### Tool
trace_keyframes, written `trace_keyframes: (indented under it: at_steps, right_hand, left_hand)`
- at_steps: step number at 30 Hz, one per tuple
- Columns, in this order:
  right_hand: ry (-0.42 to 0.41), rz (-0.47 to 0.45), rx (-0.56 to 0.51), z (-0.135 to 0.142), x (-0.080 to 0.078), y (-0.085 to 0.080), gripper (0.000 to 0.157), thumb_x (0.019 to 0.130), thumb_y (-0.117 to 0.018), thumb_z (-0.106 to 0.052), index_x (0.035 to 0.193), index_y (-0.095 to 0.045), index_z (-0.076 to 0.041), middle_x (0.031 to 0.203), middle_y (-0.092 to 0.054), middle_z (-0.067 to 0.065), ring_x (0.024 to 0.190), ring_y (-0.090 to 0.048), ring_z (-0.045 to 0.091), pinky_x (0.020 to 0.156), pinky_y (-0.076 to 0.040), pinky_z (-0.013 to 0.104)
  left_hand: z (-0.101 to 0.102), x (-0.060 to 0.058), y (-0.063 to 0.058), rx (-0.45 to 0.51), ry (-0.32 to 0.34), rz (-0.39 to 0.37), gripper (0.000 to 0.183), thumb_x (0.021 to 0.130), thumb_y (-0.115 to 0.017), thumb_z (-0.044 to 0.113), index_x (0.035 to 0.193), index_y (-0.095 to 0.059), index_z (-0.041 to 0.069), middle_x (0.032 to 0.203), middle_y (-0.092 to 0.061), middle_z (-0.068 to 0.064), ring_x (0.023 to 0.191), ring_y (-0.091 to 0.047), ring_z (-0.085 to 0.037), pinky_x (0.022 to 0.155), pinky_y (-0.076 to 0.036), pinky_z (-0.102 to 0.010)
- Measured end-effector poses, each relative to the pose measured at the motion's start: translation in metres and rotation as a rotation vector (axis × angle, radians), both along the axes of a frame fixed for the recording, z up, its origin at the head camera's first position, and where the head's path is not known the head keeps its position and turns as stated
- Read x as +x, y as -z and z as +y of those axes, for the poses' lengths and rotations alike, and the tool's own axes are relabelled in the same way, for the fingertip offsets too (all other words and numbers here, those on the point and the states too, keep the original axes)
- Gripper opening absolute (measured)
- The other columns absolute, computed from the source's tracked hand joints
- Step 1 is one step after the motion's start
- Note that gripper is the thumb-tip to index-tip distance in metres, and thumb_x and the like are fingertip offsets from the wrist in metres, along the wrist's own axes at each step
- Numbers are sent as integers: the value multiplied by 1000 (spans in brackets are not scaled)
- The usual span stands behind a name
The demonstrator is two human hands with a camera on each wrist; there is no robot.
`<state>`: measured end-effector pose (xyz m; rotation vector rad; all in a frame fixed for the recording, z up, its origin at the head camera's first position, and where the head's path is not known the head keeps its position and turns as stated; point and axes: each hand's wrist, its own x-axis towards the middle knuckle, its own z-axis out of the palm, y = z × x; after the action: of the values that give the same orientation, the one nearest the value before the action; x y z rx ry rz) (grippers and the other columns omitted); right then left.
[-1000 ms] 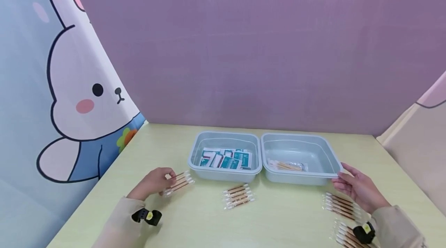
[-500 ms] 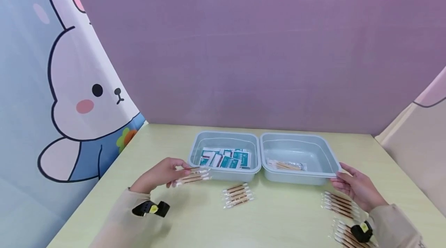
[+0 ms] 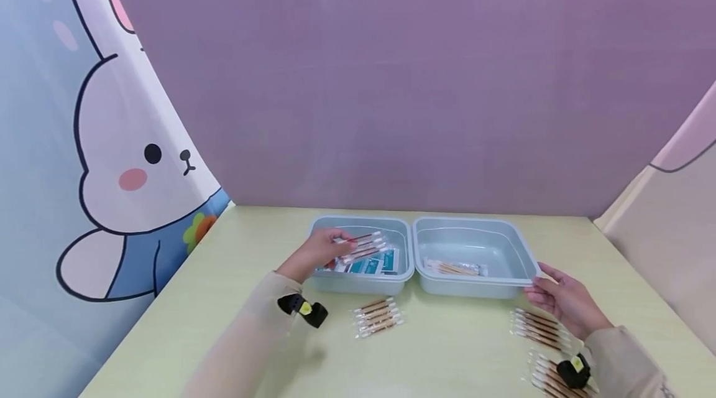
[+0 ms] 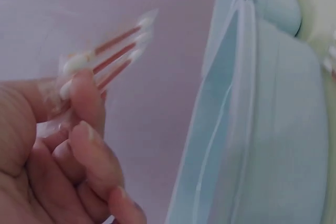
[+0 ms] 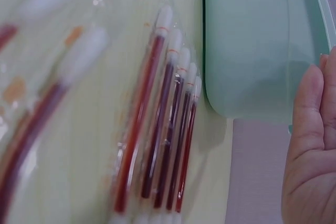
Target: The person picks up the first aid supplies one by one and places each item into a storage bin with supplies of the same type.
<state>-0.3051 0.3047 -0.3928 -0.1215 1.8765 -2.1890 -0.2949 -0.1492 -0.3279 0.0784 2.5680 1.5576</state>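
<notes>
My left hand pinches a clear packet of cotton swabs with reddish-brown sticks, over the left light-blue plastic bin. In the left wrist view, thumb and index finger grip one end of this packet; the other end sticks out free. Teal-and-white sachets lie in that bin, partly hidden by the hand. At the front right corner of the right plastic bin, my right hand grips the rim. A packet of swabs with pale wooden sticks lies inside it.
One packet of red-brown swabs lies on the table in front of the bins. Near the right forearm are another packet and one partly covered by the wrist camera. A purple backdrop stands behind the table.
My left hand has lifted the swab packet off the table at left and carried it rightward and away from me, over the left bin. The right hand keeps its hold on the rim.
</notes>
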Motion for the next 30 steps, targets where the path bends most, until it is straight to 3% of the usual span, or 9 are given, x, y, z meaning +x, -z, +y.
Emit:
trace_keyframes:
  at_steps: [10, 14, 18, 21, 26, 30]
  right_hand:
    - [3, 0, 28, 1, -1, 0, 76, 101, -47, -9, 146, 11, 10, 80, -70, 3, 72, -68, 11, 68, -54, 24]
    - [4, 6, 22, 0, 0, 0, 77, 100, -48, -9, 146, 10, 11, 80, -70, 4, 73, -69, 11, 69, -54, 24]
    - [9, 8, 20, -1, 0, 0, 76, 101, -48, -9, 146, 10, 11, 80, -70, 4, 72, -69, 11, 68, -54, 24]
    - [12, 1, 21, -2, 0, 0, 76, 100, -47, -7, 146, 10, 10, 80, -70, 5, 72, -68, 11, 68, -54, 24]
    - [15, -21, 33, -3, 0, -1, 75, 100, -47, -7, 147, 9, 8, 81, -71, 6, 72, -68, 11, 68, -54, 25]
    - [30, -22, 51, -2, 0, -1, 73, 101, -46, -6, 147, 9, 8, 81, -70, 6, 72, -68, 11, 67, -54, 24]
  left_hand:
    - [58, -33, 8, 125, -19, 35, 23, 95, -62, 23, 104, -68, 3, 82, -65, -3, 51, -45, -13, 48, -38, -26]
    - [78, -42, 7, 124, -27, 59, 22, 94, -63, 24, 91, -68, 3, 79, -65, -3, 50, -45, -15, 49, -42, -26]
    - [96, -50, 5, 111, -36, 30, 25, 93, -65, 26, 79, -62, 6, 74, -61, -1, 48, -44, -14, 50, -41, -26]
    - [107, -55, 4, 98, -33, -3, 22, 93, -64, 26, 82, -63, 7, 76, -61, 0, 48, -45, -13, 49, -38, -26]
    - [122, -62, 5, 91, -33, -62, 19, 94, -63, 21, 101, -70, 5, 85, -65, 0, 48, -46, -12, 45, -31, -25]
    - [135, -64, 7, 94, -19, -76, 17, 93, -63, 14, 94, -71, -1, 86, -66, -2, 46, -44, -9, 45, -37, -22]
